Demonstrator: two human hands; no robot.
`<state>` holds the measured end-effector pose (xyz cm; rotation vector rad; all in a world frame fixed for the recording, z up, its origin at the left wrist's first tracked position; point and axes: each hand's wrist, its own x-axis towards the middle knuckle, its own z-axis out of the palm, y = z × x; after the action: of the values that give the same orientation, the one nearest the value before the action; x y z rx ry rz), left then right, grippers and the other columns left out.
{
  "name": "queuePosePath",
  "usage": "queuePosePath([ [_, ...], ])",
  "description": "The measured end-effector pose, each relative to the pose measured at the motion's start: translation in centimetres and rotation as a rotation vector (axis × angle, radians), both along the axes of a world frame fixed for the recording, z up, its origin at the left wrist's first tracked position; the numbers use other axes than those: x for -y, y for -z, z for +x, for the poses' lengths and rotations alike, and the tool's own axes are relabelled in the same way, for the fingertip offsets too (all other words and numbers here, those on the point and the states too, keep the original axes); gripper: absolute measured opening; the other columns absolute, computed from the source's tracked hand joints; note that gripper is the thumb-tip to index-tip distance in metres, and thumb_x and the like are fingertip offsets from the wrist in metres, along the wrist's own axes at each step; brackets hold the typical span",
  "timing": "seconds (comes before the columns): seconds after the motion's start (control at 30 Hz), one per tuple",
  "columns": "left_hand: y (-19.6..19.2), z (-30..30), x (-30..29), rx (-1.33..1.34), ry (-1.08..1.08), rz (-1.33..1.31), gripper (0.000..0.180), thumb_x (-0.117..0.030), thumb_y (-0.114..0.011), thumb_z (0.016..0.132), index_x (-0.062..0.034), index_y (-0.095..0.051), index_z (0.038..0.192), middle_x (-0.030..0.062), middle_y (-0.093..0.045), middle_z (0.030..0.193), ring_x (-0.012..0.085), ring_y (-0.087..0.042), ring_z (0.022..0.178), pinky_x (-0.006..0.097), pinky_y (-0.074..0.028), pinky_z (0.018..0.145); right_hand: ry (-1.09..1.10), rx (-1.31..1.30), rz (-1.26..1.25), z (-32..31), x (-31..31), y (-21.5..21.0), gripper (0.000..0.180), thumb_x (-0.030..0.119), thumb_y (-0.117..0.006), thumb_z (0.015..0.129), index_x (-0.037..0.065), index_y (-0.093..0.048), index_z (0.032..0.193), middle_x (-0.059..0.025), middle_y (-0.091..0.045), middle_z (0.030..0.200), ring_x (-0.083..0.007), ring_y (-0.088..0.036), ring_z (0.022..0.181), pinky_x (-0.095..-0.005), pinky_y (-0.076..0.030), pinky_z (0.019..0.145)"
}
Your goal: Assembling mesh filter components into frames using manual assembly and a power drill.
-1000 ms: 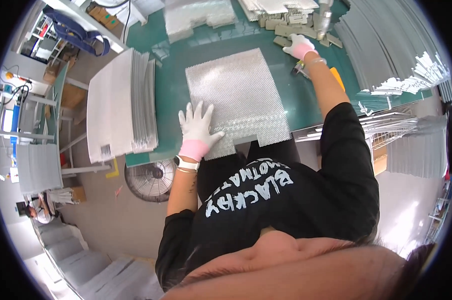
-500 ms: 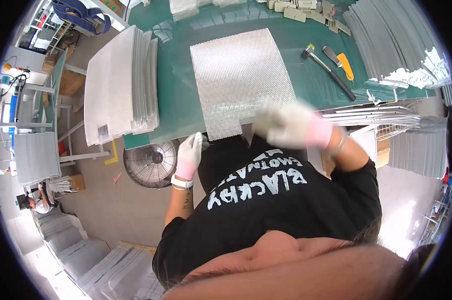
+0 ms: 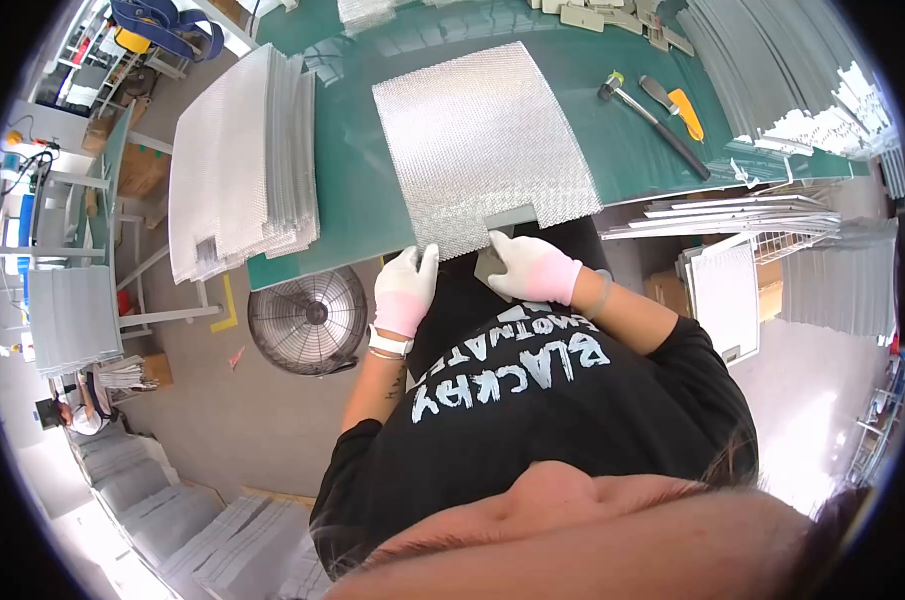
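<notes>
Green table [image 3: 352,170]: we see its near edge crossed by the sheet.
Silver mesh-textured sheet [image 3: 487,140]: mid-table, notched end overhanging that edge.
Right hand [image 3: 534,268]: partly curled, pinching a plate; a second ago at the table's far-right corner, now both hands meet at the notched end.
Left hand [image 3: 404,292]: slightly open at the sheet's near-left corner; we cannot tell whether it grips.
Small grey plate [image 3: 486,268]: just off the near edge, beside the notch.

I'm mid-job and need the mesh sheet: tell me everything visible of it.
The mesh sheet is silvery, metallic-looking and roughly rectangular, finely textured all over. A notch is cut into its near edge. It lies flat, slightly askew, on the green table, its near edge at the table's edge. The left hand appears to touch its near left corner; the right hand is by the notch, contact unclear.
</notes>
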<state>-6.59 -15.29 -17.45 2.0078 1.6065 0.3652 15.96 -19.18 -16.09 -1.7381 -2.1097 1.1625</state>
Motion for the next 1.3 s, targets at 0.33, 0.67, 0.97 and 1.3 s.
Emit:
queuePosePath([
  [0.33, 5.6, 4.6, 4.9, 1.396, -0.260, -0.728, 0.046, -0.026, -0.043, 0.104, 0.0032, -0.034, 0.139, 0.0221, -0.056, 0.126, 0.0305, -0.064, 0.104, 0.036, -0.054, 0.086, 0.606, -1.451, -0.463, 2.5, 6.0, 9.6, 0.034, 0.021, -0.057, 0.098, 0.008, -0.051, 0.129, -0.0061, -0.058, 0.122, -0.0183, -0.059, 0.107, -0.0402, -0.049, 0.093],
  [0.67, 8.0, 6.0, 3.4, 0.746, 0.135, 0.024, 0.031, -0.005, -0.043, 0.102, -0.0042, -0.058, 0.129, 0.0148, -0.067, 0.101, 0.0176, -0.067, 0.088, 0.031, -0.055, 0.081, 0.692, -1.397, -0.321, 1.3, 3.9, 8.9, 0.029, 0.024, -0.054, 0.100, 0.004, -0.061, 0.119, -0.0034, -0.066, 0.110, -0.0125, -0.062, 0.097, -0.0317, -0.051, 0.087],
  [0.97, 5.2, 7.7, 3.9, 1.095, -0.177, -0.641, 0.029, -0.030, -0.066, 0.094, -0.0015, -0.067, 0.099, -0.0002, -0.063, 0.079, 0.0071, -0.052, 0.062, 0.022, -0.042, 0.057, 0.801, -1.182, -0.156, 0.5, 4.1, 7.1, 0.026, 0.025, -0.058, 0.098, 0.002, -0.064, 0.109, -0.0038, -0.067, 0.100, -0.0083, -0.062, 0.086, -0.0245, -0.050, 0.078],
  [1.3, 4.9, 7.4, 4.0, 1.219, -0.207, -0.708, 0.026, -0.026, -0.057, 0.099, -0.0019, -0.060, 0.092, -0.0030, -0.051, 0.065, 0.0052, -0.044, 0.054, 0.020, -0.034, 0.049, 1.062, -1.123, -0.017, 1.6, 4.0, 6.5, 0.016, 0.017, -0.062, 0.095, 0.001, -0.065, 0.091, 0.0002, -0.064, 0.084, -0.0052, -0.056, 0.075, -0.0225, -0.046, 0.068],
])
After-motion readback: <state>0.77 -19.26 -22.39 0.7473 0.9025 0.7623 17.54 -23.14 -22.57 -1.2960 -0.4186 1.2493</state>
